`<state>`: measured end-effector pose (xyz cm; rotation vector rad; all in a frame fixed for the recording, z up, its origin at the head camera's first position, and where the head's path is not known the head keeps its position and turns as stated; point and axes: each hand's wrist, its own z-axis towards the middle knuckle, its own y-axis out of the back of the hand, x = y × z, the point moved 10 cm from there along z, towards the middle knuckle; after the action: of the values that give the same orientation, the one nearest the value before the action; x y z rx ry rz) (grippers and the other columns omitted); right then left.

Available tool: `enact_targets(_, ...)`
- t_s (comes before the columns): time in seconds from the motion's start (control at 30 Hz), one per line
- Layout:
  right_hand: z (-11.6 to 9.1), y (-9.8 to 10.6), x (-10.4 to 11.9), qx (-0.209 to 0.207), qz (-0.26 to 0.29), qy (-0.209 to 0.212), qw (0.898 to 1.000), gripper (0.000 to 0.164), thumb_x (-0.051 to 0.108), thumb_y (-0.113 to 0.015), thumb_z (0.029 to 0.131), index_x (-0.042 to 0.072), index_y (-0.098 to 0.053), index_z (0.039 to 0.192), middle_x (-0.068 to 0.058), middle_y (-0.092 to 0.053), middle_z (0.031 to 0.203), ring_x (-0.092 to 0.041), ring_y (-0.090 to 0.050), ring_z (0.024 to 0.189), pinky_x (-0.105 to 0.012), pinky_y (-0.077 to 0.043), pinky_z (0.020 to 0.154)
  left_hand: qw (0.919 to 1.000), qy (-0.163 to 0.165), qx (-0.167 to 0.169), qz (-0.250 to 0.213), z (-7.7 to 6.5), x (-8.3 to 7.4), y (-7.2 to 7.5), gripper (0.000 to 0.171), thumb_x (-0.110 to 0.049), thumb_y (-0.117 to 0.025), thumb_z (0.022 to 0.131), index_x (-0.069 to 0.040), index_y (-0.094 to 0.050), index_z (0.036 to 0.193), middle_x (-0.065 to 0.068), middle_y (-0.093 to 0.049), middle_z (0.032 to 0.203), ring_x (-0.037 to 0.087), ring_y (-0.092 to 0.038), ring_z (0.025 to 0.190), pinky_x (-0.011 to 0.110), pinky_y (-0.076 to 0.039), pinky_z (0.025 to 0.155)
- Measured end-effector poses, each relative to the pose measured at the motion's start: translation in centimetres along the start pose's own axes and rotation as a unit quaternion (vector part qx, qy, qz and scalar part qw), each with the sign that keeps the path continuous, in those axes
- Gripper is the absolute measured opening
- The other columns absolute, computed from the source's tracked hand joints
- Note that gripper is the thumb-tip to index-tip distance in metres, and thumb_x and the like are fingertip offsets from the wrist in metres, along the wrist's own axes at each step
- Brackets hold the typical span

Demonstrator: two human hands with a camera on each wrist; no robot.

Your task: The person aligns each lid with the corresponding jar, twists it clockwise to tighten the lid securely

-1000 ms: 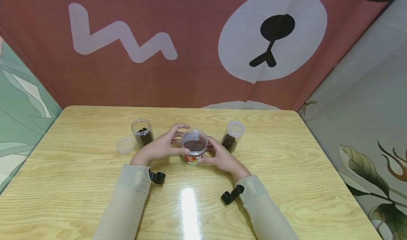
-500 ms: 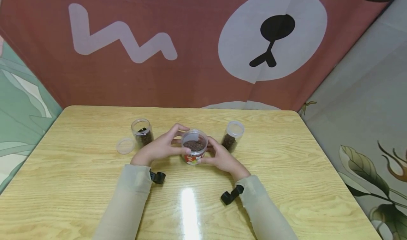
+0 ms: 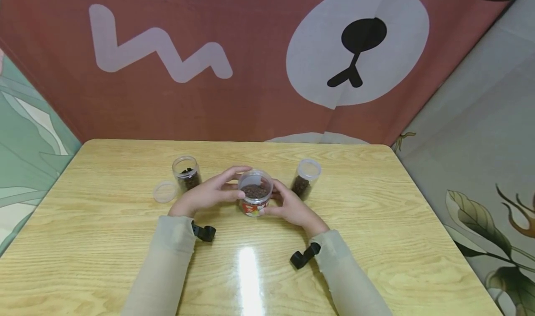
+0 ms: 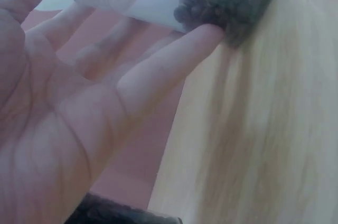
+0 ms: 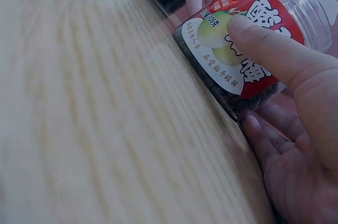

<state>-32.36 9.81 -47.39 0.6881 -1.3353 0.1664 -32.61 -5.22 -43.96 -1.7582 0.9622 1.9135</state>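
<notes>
A clear plastic jar [image 3: 256,194] with a red label and dark brown pieces inside stands upright on the table, its top uncovered. My right hand [image 3: 292,207] grips its right side, the thumb lying on the red label in the right wrist view, with other fingers round behind the jar [image 5: 243,39]. On the other side is my left hand [image 3: 211,193], fingers extended and thumb tip right at the jar's wall. In the left wrist view its palm [image 4: 68,113] faces the jar and its fingers are mostly straight.
Left of the hands stands an uncovered jar [image 3: 187,176] of dark pieces, with a clear round lid [image 3: 165,192] lying beside it. A taller jar [image 3: 305,180] with a whitish lid is behind my right hand. Printed cloth [image 3: 259,102] hangs behind the wooden table [image 3: 355,223].
My left hand has eased slightly to the left, its thumb sliding back from the jar's front to its left side. The right hand and the jars have stayed put.
</notes>
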Motion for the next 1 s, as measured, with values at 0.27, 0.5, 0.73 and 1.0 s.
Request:
enact_targets(0.27, 0.1, -0.1, -0.3, 0.002, 0.001, -0.006, 1.000, 0.080, 0.007, -0.081, 0.087, 0.014, -0.039, 0.155, -0.008, -0.053, 0.146, -0.028, -0.053, 0.131, -0.048, -0.038, 0.114, 0.9994, 0.017, -0.012, -0.028, -0.2, 0.1, 0.1, 0.073, -0.022, -0.070, 0.099, -0.027, -0.028, 0.158, 0.012, -0.037, 0.157, 0.037, -0.043, 0.141, 0.056, -0.040, 0.111)
enact_targets(0.5, 0.1, -0.1, -0.3, 0.002, 0.007, -0.011, 1.000, 0.081, 0.005, -0.080, 0.087, 0.016, -0.038, 0.156, -0.007, -0.052, 0.147, -0.027, -0.053, 0.131, -0.046, -0.039, 0.114, 0.9961, 0.051, -0.057, 0.042, 0.2, -0.2, 0.2, 0.072, -0.032, -0.080, 0.090, -0.028, -0.033, 0.145, 0.010, -0.044, 0.150, 0.035, -0.051, 0.133, 0.058, -0.042, 0.108)
enact_targets(0.73, 0.1, -0.1, -0.3, 0.002, 0.013, -0.014, 1.000, 0.083, 0.002, -0.079, 0.087, 0.012, -0.035, 0.157, -0.012, -0.050, 0.149, -0.031, -0.051, 0.132, -0.049, -0.036, 0.115, 0.9957, 0.037, -0.053, 0.066, 0.3, -0.6, 0.1, 0.068, -0.029, -0.077, 0.093, -0.027, -0.034, 0.146, 0.011, -0.043, 0.152, 0.035, -0.048, 0.135, 0.056, -0.041, 0.110)
enact_targets(1.0, 0.0, 0.0, -0.1, 0.001, 0.012, -0.014, 1.000, 0.082, 0.006, -0.081, 0.087, 0.016, -0.038, 0.156, -0.007, -0.051, 0.148, -0.027, -0.052, 0.132, -0.046, -0.039, 0.113, 0.9985, -0.001, -0.018, 0.051, 0.1, -1.0, 0.0, 0.072, -0.026, -0.069, 0.099, -0.018, -0.030, 0.159, 0.014, -0.038, 0.157, 0.037, -0.045, 0.138, 0.055, -0.041, 0.110)
